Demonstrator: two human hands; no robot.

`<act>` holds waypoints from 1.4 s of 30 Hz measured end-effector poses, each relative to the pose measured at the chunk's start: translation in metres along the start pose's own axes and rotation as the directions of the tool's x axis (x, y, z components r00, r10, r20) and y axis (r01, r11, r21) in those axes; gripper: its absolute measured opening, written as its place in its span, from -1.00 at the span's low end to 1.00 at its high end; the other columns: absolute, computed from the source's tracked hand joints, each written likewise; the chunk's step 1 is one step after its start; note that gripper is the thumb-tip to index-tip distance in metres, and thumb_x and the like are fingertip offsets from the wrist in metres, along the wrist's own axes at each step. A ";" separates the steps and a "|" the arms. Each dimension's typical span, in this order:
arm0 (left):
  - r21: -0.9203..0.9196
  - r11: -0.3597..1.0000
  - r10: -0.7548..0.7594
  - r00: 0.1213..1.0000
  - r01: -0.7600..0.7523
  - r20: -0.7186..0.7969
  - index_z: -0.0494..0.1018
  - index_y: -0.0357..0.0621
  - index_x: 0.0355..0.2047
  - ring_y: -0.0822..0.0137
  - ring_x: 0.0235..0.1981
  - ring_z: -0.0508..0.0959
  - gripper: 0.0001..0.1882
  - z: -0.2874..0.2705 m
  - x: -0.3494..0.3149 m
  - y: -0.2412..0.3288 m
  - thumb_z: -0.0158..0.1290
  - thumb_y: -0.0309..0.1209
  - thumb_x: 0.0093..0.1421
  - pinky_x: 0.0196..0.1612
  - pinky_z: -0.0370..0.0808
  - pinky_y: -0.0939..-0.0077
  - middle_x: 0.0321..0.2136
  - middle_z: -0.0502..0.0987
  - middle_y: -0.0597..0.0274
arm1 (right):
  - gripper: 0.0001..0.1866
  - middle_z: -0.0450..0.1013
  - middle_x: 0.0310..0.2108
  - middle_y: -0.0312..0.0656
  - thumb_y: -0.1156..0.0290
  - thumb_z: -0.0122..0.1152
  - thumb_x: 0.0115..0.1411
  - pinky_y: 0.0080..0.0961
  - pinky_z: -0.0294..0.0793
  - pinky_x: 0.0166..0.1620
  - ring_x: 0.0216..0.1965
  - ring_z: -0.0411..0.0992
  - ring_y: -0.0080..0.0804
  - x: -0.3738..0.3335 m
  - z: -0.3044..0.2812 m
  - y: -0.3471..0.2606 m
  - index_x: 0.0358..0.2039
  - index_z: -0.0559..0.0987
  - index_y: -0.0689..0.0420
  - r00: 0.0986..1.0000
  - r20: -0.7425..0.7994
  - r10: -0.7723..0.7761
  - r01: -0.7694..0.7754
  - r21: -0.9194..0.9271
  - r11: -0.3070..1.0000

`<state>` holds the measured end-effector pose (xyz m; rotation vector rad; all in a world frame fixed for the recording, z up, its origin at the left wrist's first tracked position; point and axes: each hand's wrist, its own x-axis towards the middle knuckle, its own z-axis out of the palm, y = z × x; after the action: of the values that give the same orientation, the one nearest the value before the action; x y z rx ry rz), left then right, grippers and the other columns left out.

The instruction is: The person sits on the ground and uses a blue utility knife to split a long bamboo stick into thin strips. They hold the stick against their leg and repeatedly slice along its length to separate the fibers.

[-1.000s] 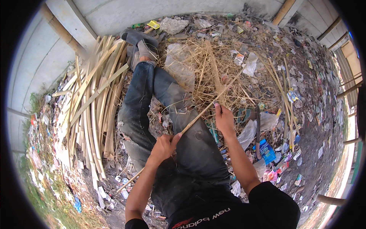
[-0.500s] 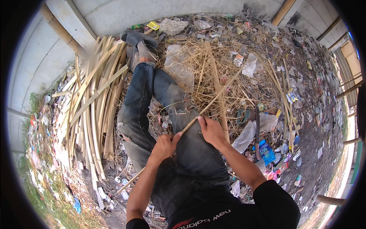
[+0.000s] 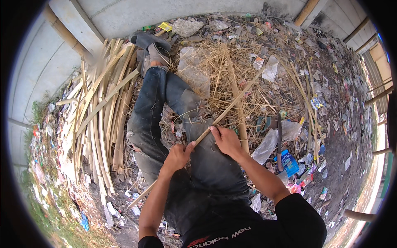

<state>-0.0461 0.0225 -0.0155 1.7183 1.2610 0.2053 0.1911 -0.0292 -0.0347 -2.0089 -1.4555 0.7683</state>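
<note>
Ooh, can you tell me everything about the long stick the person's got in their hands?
The stick is long, thin and straw-coloured, and looks like split bamboo or wood. It slants across the dark trousers, from lower left to upper right. The left hand grips it, and the right hand is on it just farther along, thumb on top. One end pokes out past the left forearm; the other reaches over the straw-like shavings. Whether it touches the trousers is hard to tell.

Head cam, L fisheye, facing dn., close abv. lap [image 3: 209, 175]
</note>
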 end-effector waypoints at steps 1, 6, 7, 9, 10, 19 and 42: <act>-0.006 1.000 -0.003 1.000 0.003 0.000 0.69 -0.40 -0.38 0.14 -0.61 0.59 -0.27 0.000 0.000 0.001 -0.03 0.13 0.47 -0.34 0.52 0.20 -0.76 0.47 0.00 | -0.49 0.61 -0.42 0.15 -0.04 0.07 0.45 0.02 0.57 -0.20 -0.30 0.60 0.23 0.002 0.000 0.001 -0.20 0.70 0.18 1.000 0.007 0.001 0.000 -0.003 1.000; -0.012 0.999 0.038 0.998 -0.038 -0.047 0.69 -0.40 -0.38 0.15 -0.62 0.59 -0.28 0.004 0.001 -0.002 -0.03 0.12 0.47 -0.37 0.51 0.21 -0.77 0.44 0.01 | -0.43 0.55 -0.51 0.13 -0.12 0.13 0.42 -0.04 0.49 -0.33 -0.40 0.55 0.20 0.003 0.001 -0.007 -0.32 0.69 0.22 0.993 -0.082 -0.084 0.083 -0.014 0.996; -0.011 0.999 0.051 0.997 -0.051 -0.052 0.69 -0.40 -0.38 0.15 -0.62 0.58 -0.29 0.005 0.001 -0.004 -0.03 0.11 0.47 -0.37 0.51 0.21 -0.77 0.44 0.02 | -0.41 0.52 -0.55 0.13 -0.12 0.14 0.42 -0.05 0.44 -0.38 -0.45 0.53 0.19 0.002 0.002 -0.008 -0.36 0.68 0.24 0.989 -0.112 -0.095 0.093 -0.027 0.995; -0.004 0.998 0.060 0.997 -0.061 -0.049 0.69 -0.40 -0.37 0.15 -0.62 0.58 -0.29 0.005 0.001 -0.004 -0.04 0.11 0.48 -0.38 0.50 0.21 -0.77 0.43 0.02 | -0.39 0.48 -0.62 0.10 -0.13 0.16 0.41 -0.08 0.42 -0.40 -0.52 0.50 0.10 0.008 0.003 -0.002 -0.44 0.67 0.23 0.998 -0.032 -0.046 0.049 0.094 0.994; 0.002 0.998 0.057 0.998 -0.057 -0.040 0.69 -0.39 -0.37 0.15 -0.62 0.58 -0.29 0.004 0.001 -0.003 -0.04 0.11 0.48 -0.38 0.50 0.21 -0.77 0.43 0.01 | -0.38 0.45 -0.65 0.08 -0.13 0.16 0.41 -0.10 0.40 -0.41 -0.56 0.48 0.06 0.013 0.002 0.002 -0.48 0.67 0.23 1.000 0.009 -0.024 0.023 0.152 0.988; -0.026 0.999 0.044 0.999 -0.044 -0.021 0.69 -0.39 -0.35 0.19 -0.64 0.58 -0.26 0.005 0.003 -0.005 -0.11 0.13 0.51 -0.43 0.50 0.25 -0.77 0.45 0.08 | -0.28 0.15 -0.76 -0.46 -0.16 0.15 0.44 -0.53 0.06 -0.53 -0.65 0.13 -0.69 0.012 -0.039 -0.012 -0.76 0.38 0.07 0.843 0.507 -0.179 -0.031 0.378 0.925; 0.030 0.996 0.084 0.996 -0.083 -0.039 0.67 -0.39 -0.38 0.11 -0.64 0.59 -0.30 0.006 0.008 -0.003 -0.10 0.05 0.52 -0.39 0.53 0.19 -0.78 0.44 0.04 | -0.55 0.61 -0.43 0.08 0.05 0.05 0.46 -0.04 0.54 -0.23 -0.33 0.58 0.15 0.031 -0.024 0.019 -0.20 0.68 0.19 0.985 -0.163 0.049 -0.041 0.053 0.998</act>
<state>-0.0408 0.0256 -0.0242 1.8009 1.2274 0.2741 0.2287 -0.0068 -0.0357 -2.0225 -1.2891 0.6340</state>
